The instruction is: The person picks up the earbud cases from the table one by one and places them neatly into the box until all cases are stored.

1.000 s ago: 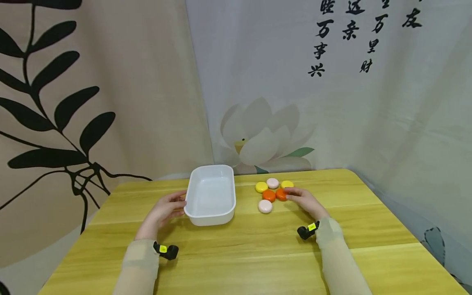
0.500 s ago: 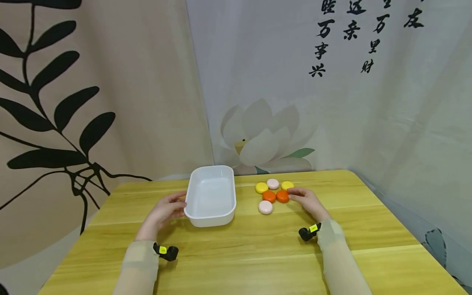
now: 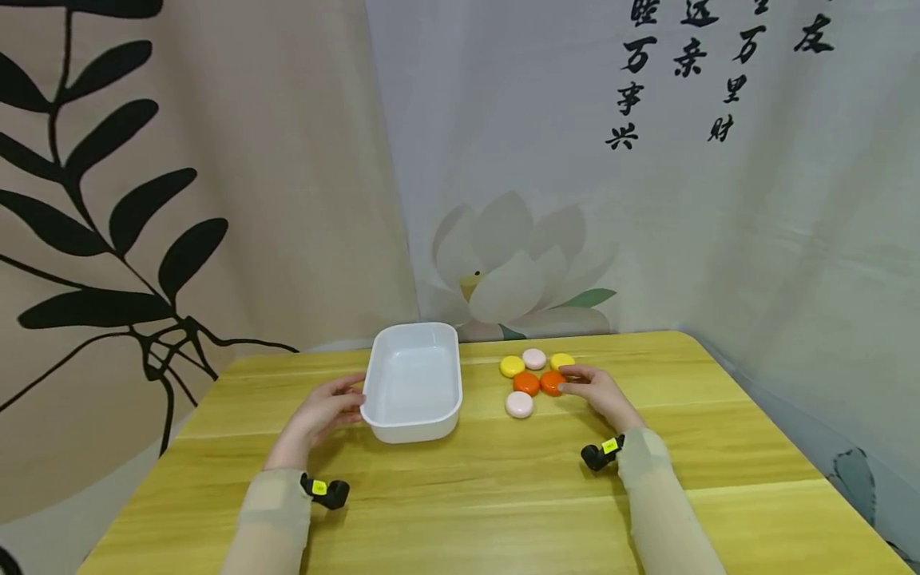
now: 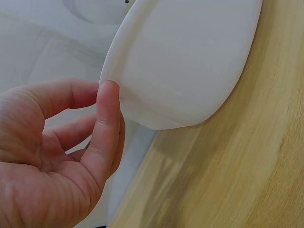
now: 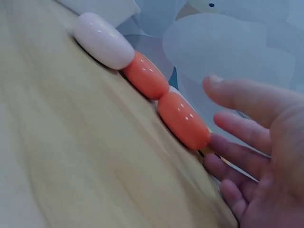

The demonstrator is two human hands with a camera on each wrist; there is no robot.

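Observation:
A white rectangular tub [image 3: 413,433] with rounded corners stands on the table, and nothing shows inside it. My left hand [image 3: 327,409] is at its left side; in the left wrist view the thumb [image 4: 108,107] and a finger touch the tub's wall near the rim. To the right lies a cluster of glossy rounded discs: two yellow [image 3: 512,366], two pink [image 3: 520,405] and two orange [image 3: 527,383]. My right hand [image 3: 600,393] is beside the right-hand orange disc [image 5: 184,119]. Its fingers are loosely bent, with fingertips at the disc's edge and the thumb apart from it.
The wooden table [image 3: 460,503] has a far edge close behind the tub and discs. Behind it hangs a printed curtain [image 3: 287,160] with leaves, a lotus and writing. A small black camera [image 3: 331,493] sits on each wrist.
The view has shifted very slightly. My right fingertips drew back a little from over the right-hand orange disc and now sit at its edge. The left hand and the tub stay in place.

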